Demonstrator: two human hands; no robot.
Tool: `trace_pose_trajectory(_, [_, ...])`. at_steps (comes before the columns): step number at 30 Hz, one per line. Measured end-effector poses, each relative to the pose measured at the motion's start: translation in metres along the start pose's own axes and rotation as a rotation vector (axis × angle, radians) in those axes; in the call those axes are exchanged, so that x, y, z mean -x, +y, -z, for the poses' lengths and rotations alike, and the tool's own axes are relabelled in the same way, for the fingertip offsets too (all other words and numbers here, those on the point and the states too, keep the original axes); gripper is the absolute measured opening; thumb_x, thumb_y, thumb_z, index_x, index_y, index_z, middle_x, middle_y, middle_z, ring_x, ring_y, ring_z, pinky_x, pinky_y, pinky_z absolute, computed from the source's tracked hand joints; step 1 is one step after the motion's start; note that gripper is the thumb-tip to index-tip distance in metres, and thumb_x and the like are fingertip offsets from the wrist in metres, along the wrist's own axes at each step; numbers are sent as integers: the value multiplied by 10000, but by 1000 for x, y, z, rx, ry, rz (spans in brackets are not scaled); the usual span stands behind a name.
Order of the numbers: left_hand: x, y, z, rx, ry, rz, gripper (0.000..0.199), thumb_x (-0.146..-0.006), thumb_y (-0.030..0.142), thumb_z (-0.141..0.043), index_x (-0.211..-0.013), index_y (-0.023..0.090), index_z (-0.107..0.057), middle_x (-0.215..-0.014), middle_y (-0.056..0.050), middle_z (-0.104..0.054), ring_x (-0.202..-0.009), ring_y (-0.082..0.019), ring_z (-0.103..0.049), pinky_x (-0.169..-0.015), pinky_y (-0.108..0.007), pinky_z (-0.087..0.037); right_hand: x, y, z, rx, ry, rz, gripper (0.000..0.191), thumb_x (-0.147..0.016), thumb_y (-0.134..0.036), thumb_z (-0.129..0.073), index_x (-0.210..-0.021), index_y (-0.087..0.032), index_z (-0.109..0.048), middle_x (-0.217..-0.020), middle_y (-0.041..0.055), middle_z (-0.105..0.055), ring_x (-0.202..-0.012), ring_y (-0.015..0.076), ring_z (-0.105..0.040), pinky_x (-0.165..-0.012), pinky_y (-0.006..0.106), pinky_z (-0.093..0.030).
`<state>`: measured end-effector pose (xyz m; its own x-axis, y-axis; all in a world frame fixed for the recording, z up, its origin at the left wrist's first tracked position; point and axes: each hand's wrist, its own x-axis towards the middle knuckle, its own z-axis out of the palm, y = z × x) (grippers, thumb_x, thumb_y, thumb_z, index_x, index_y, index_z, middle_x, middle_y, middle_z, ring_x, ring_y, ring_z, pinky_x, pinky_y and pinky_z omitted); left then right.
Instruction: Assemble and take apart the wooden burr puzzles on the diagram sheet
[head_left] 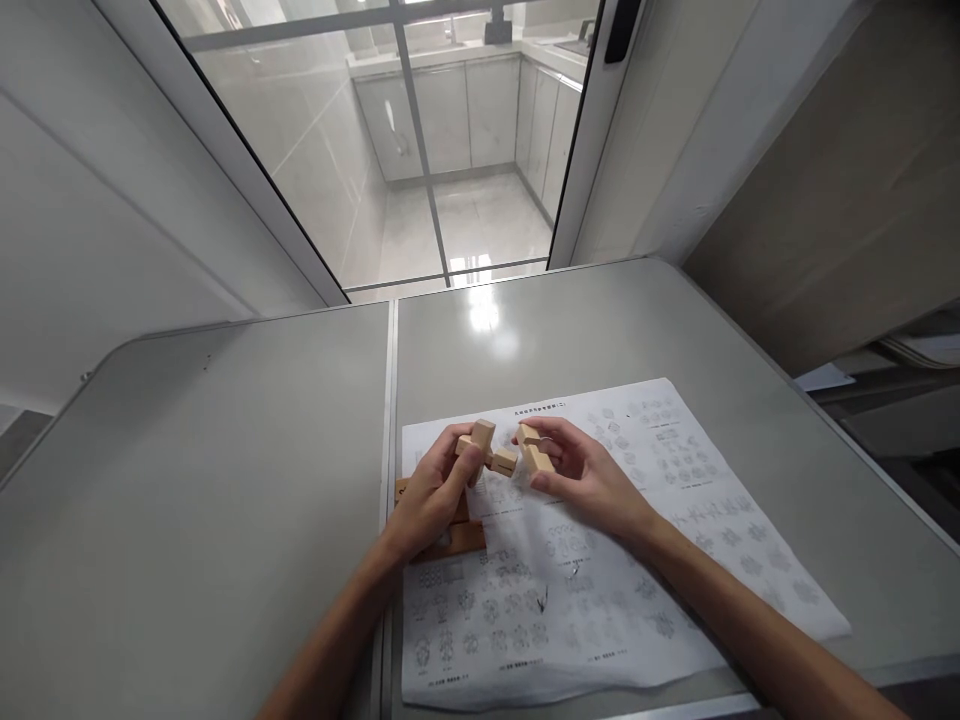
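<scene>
Several pale wooden puzzle pieces [484,436], joined crosswise, are gripped between the thumb and fingers of my left hand [433,490]. A short block end [504,462] sticks out from this cluster toward the right. My right hand [592,477] pinches a notched wooden piece [535,450] by its ends, a small gap apart from the cluster. Beneath my left hand lies a darker brown wooden box or frame [469,538], partly hidden by the hand. Both hands are above a large printed sheet [525,590] with rows of small diagrams.
The sheet lies on a grey table [300,430] with a metal seam [390,380] running through it just left of the paper. Beyond the table's far edge stands a glass door [465,150]. A brown surface [817,190] rises at the right.
</scene>
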<state>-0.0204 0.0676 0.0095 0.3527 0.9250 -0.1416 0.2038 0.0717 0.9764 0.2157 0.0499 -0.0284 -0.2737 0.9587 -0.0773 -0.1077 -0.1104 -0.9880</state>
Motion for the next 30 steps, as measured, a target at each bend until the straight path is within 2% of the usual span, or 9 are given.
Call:
trace_pose_trajectory(4, [0, 0, -1, 53, 0, 21, 516, -1043, 631, -535, -1335, 206, -542, -971, -41, -684, -875, -200, -625, -797, -306, -489, 1, -8, 2, 26, -26, -31, 542, -902, -471, -794, -1396, -296, -657, -1154, 71, -725, -1068, 267, -673, -929, 432, -566])
trace_pose_trajectory(10, [3, 4, -3, 11, -59, -45, 447, -1062, 577, -534, -1304, 210, -614, -1076, -70, -712, -961, -220, -650, -859, -324, -500, 2, -14, 3, 120, -110, -44, 511, -963, -518, -676, -1427, -305, -672, -1030, 55, -731, -901, 234, -665, -798, 393, -565])
trace_pose_trajectory(15, [5, 4, -6, 39, -55, -54, 450, -1059, 578, -545, -1310, 206, -566, -985, -60, -718, -878, -200, -658, -786, -302, -497, 2, -12, 2, 53, -179, -94, 446, -908, -522, -747, -1271, -272, -681, -920, 25, -700, -805, 209, -647, -727, 362, -554])
trace_pose_trajectory(21, [6, 4, -8, -31, -45, -118, 404, -1037, 535, -612, -1255, 200, -672, -865, -20, -646, -746, -151, -590, -685, -253, -477, 3, -14, 1, -29, -260, -99, 469, -867, -474, -816, -1242, -252, -645, -1131, 74, -715, -1024, 254, -695, -871, 413, -573])
trace_pose_trajectory(26, [6, 4, -9, -139, -11, -191, 373, -1033, 514, -615, -1222, 219, -741, -984, -56, -712, -837, -180, -648, -731, -272, -525, 4, -10, 3, 10, -292, -112, 515, -852, -479, -868, -1258, -256, -644, -949, 12, -642, -870, 200, -641, -774, 344, -530])
trace_pose_trajectory(30, [7, 3, -10, -175, 61, -196, 298, -1010, 470, -667, -1165, 228, -746, -1004, -50, -742, -864, -185, -680, -773, -282, -539, 4, -11, 1, 113, -251, -71, 477, -825, -550, -879, -1125, -245, -669, -853, -14, -594, -770, 175, -563, -685, 305, -466])
